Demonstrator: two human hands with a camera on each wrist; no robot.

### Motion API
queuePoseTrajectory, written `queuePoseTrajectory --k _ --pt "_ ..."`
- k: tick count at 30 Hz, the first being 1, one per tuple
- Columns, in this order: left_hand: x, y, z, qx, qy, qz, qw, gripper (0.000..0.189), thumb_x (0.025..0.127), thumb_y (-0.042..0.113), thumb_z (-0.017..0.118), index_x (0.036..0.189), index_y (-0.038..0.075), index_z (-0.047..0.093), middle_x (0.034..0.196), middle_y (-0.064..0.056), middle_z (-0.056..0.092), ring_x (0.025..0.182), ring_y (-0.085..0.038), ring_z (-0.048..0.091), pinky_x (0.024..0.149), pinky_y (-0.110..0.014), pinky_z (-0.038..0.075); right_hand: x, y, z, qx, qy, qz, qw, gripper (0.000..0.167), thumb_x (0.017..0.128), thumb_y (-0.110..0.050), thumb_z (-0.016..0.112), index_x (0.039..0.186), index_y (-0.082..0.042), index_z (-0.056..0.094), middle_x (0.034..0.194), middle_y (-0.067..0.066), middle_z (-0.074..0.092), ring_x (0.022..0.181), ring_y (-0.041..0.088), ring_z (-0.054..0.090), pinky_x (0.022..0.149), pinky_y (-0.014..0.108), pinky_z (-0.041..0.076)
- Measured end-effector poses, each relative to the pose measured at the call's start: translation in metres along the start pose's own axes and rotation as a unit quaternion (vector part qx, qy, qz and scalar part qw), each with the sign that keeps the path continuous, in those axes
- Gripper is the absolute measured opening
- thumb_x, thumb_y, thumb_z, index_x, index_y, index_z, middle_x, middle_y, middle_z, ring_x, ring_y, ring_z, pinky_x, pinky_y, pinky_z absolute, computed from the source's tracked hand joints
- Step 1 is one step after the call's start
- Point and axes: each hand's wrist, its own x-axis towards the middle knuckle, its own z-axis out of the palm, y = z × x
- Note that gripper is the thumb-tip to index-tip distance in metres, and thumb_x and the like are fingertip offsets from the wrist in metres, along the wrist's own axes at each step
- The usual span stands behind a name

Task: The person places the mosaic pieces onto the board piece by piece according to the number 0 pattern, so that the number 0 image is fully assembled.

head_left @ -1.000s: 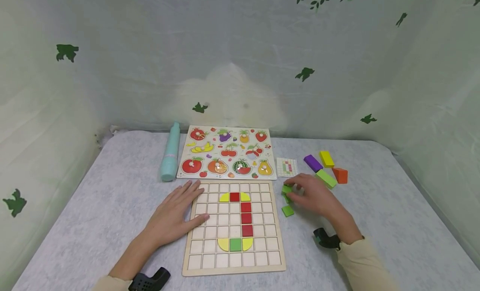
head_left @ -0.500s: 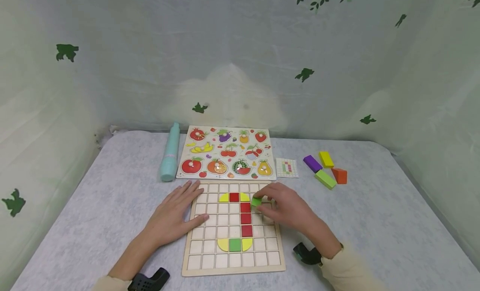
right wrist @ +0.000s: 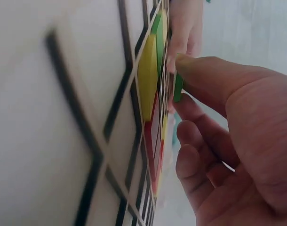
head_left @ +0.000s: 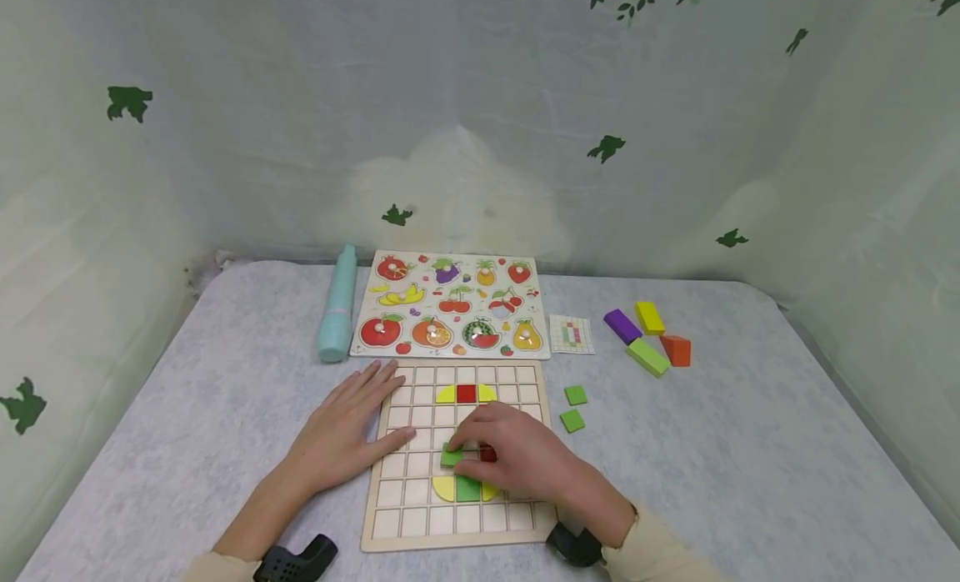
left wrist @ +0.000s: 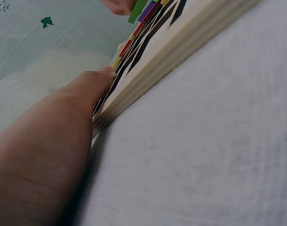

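A wooden grid board (head_left: pixel 420 544) lies on the table. My left hand (head_left: pixel 348 432) rests on its left edge with fingers spread, its thumb (left wrist: pixel 94 84) on the rim. Between thumb and fingertips, my right hand (head_left: pixel 517 453) pinches a green square tile (head_left: pixel 450 455), held close over the grid's lower middle. In the right wrist view that green tile (right wrist: pixel 178 87) stands on edge by the thumb. Just below it sit a yellow rounded tile (head_left: pixel 444 488) and a green tile (head_left: pixel 468 489) in their cells. A red tile (head_left: pixel 466 393) sits between yellow ones higher up; the right hand hides part of the red column.
Two loose green tiles (head_left: pixel 573 408) lie right of the board. Beyond are a small pattern card (head_left: pixel 572 334) and purple (head_left: pixel 622 326), yellow (head_left: pixel 649 318), lime (head_left: pixel 647 358) and orange (head_left: pixel 677 350) blocks. A fruit puzzle (head_left: pixel 450 307) and teal bottle (head_left: pixel 340 307) stand behind.
My right hand has taken a green tile from the group right of the board and carried it left over the grid. The left hand has stayed in place.
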Motion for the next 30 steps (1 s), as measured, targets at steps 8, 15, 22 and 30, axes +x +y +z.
queuePoseTrajectory --k 8,15,22,30 --pt "0.000 -0.001 0.000 0.000 0.004 0.005 1.0000 0.085 0.091 0.068 0.063 0.154 0.014 0.049 0.167 -0.008 0.034 0.156 -0.035 0.026 0.123 -0.061 0.028 0.002 0.000 0.005 -0.016 -0.002 -0.034 0.9993 0.012 0.095 -0.034 0.076 0.105 -0.029 0.081 0.105 -0.020 0.072 0.099 0.000 0.056 0.085 0.016 0.049" --pt "0.000 -0.001 0.001 0.000 0.005 0.007 1.0000 0.084 0.091 0.068 0.063 0.154 0.014 0.050 0.167 -0.007 0.035 0.156 -0.034 0.026 0.123 -0.060 0.028 0.003 -0.001 0.013 -0.040 0.013 -0.072 0.9965 0.015 0.097 -0.030 0.073 0.109 -0.026 0.082 0.108 -0.016 0.073 0.101 0.003 0.059 0.089 0.017 0.048" --pt "0.000 -0.002 0.001 -0.004 0.001 0.002 1.0000 0.084 0.091 0.068 0.063 0.154 0.015 0.049 0.168 -0.008 0.034 0.156 -0.035 0.026 0.122 -0.062 0.028 0.003 -0.002 0.017 -0.058 0.025 -0.073 0.9953 0.017 0.098 -0.032 0.072 0.111 -0.027 0.081 0.110 -0.017 0.073 0.104 0.005 0.059 0.090 0.017 0.049" --pt "0.000 -0.002 0.001 -0.010 0.002 0.001 0.9999 0.084 0.091 0.068 0.063 0.154 0.015 0.050 0.168 -0.007 0.034 0.156 -0.035 0.026 0.122 -0.062 0.028 -0.002 0.002 0.000 -0.044 -0.001 -0.041 0.9982 0.018 0.099 -0.031 0.072 0.115 -0.026 0.079 0.114 -0.016 0.072 0.108 0.005 0.059 0.093 0.021 0.052"
